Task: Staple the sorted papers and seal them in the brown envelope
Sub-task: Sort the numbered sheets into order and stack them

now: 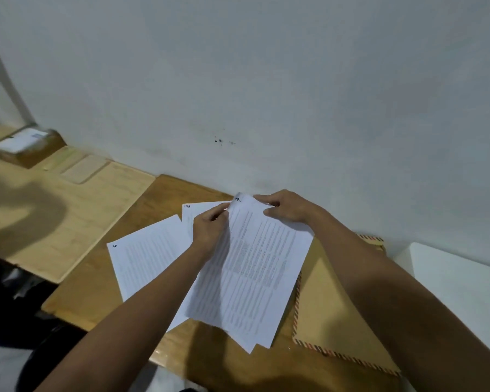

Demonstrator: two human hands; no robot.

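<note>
Several printed white sheets lie fanned on a small wooden table (pixel 96 295). My left hand (pixel 210 227) and my right hand (pixel 286 206) both pinch the top edge of the uppermost sheet (pixel 255 267), which carries a handwritten number at its corner. Another numbered sheet (pixel 147 258) lies to the left, and a third sheet's corner (pixel 194 207) peeks out behind my left hand. The brown envelope (pixel 328 309) with a striped border lies flat at the right, partly under my right forearm and the papers. No stapler is in view.
A lighter wooden board (pixel 68 210) adjoins the table on the left, with a small box (pixel 26 145) holding white cards at its far corner. A white surface (pixel 458 278) sits at the right. The grey wall (pixel 266 94) stands directly behind the table.
</note>
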